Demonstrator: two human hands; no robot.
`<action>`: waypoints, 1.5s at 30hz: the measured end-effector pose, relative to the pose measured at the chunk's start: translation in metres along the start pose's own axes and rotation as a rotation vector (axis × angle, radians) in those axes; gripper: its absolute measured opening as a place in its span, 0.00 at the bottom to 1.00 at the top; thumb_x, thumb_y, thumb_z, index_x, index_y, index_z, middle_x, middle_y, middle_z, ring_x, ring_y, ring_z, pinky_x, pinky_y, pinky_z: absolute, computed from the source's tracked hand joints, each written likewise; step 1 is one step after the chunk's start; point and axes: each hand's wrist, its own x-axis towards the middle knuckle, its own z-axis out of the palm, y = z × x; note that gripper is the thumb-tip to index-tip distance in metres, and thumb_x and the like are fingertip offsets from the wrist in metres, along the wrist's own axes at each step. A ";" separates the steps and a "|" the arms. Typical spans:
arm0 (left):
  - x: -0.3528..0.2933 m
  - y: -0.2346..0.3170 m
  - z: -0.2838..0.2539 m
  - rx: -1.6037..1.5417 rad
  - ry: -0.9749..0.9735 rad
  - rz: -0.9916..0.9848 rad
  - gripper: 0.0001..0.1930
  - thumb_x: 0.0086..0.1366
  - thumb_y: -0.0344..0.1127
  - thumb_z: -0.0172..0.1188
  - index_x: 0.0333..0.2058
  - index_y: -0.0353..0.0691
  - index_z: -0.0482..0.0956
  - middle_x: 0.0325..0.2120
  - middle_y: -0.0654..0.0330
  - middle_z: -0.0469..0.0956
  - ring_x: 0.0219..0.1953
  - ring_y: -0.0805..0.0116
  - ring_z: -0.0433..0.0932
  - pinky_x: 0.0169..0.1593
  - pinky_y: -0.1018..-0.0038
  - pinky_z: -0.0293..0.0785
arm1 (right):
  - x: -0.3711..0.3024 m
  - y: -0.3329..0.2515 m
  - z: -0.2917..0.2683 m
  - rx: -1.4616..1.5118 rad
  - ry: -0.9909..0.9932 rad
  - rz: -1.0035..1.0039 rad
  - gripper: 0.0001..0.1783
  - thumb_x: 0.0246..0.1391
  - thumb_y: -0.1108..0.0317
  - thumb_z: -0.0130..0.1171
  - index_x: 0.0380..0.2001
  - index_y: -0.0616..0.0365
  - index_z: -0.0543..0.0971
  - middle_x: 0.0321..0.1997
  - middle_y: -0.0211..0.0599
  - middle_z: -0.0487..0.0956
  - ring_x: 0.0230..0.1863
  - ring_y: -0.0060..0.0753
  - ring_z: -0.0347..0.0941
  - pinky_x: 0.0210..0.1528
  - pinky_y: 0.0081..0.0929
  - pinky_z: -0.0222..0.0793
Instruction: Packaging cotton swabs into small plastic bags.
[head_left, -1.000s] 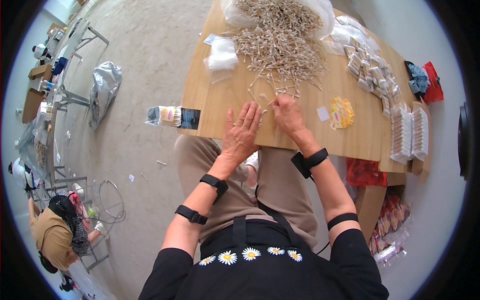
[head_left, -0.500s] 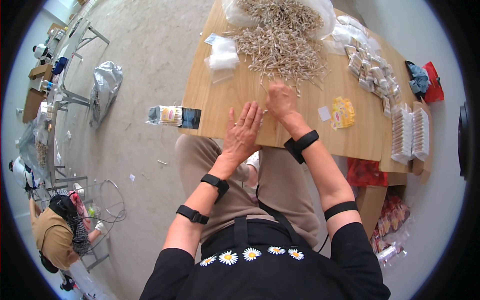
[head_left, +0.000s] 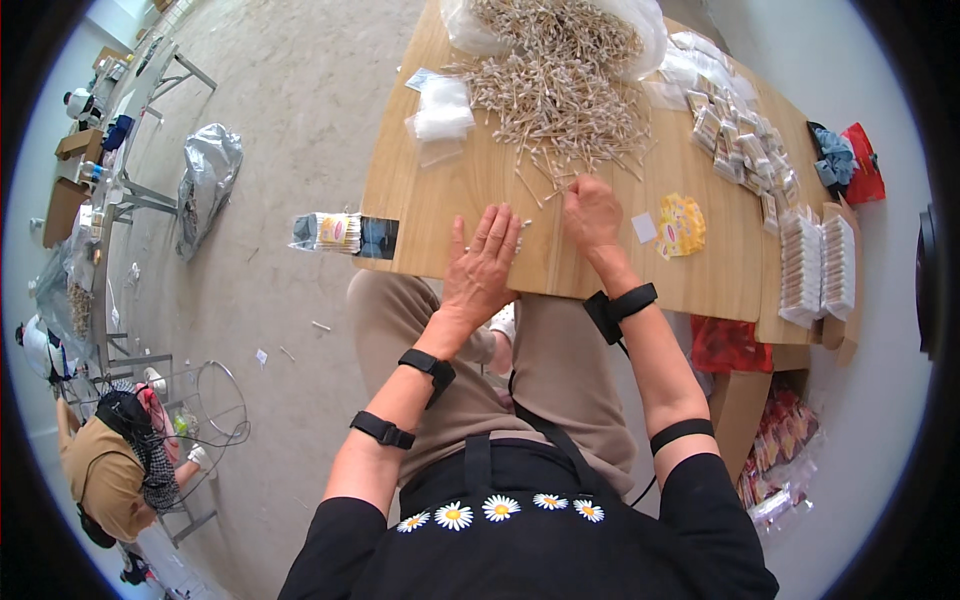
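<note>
Counter (head_left: 740, 240): wooden, carrying our heaped cotton swabs (head_left: 565, 110) toward its far side.
Left grip (head_left: 482, 260): our palm flat near the close edge, thumb apart.
Right grip (head_left: 595, 212): fingers curled together by the heap; we cannot tell whether they clamp anything.

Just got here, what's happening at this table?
A person sits at a wooden table with a heap of loose cotton swabs. The left hand lies flat near the front edge, swab tips showing beside it. The right hand is curled at the heap's near edge; whether it holds any is hidden. Yellow cards lie to its right.
</note>
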 end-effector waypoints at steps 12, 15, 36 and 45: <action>-0.001 0.000 -0.001 -0.024 -0.002 -0.001 0.56 0.41 0.50 0.75 0.69 0.40 0.58 0.71 0.56 0.55 0.74 0.60 0.51 0.72 0.44 0.43 | -0.011 -0.027 0.010 0.234 -0.240 -0.188 0.03 0.52 0.71 0.60 0.30 0.57 0.81 0.37 0.47 0.80 0.41 0.54 0.78 0.44 0.44 0.74; -0.002 -0.001 0.000 0.025 0.007 0.003 0.56 0.41 0.51 0.75 0.69 0.40 0.58 0.71 0.56 0.54 0.74 0.60 0.51 0.72 0.44 0.43 | -0.012 -0.028 0.013 0.190 -0.170 -0.166 0.03 0.52 0.72 0.60 0.31 0.56 0.81 0.37 0.46 0.79 0.41 0.54 0.78 0.44 0.44 0.75; -0.002 0.000 -0.001 0.000 0.029 -0.001 0.57 0.39 0.51 0.76 0.69 0.42 0.58 0.69 0.58 0.57 0.74 0.62 0.52 0.72 0.43 0.44 | -0.016 -0.033 0.009 0.112 -0.126 -0.219 0.06 0.52 0.73 0.57 0.32 0.55 0.82 0.38 0.48 0.79 0.38 0.55 0.79 0.40 0.45 0.76; -0.003 -0.002 0.001 0.025 0.023 0.011 0.55 0.44 0.55 0.73 0.69 0.42 0.59 0.68 0.57 0.57 0.73 0.62 0.52 0.71 0.43 0.44 | 0.002 -0.010 -0.003 0.020 -0.078 -0.184 0.03 0.53 0.71 0.60 0.30 0.55 0.81 0.38 0.43 0.78 0.38 0.53 0.79 0.40 0.44 0.76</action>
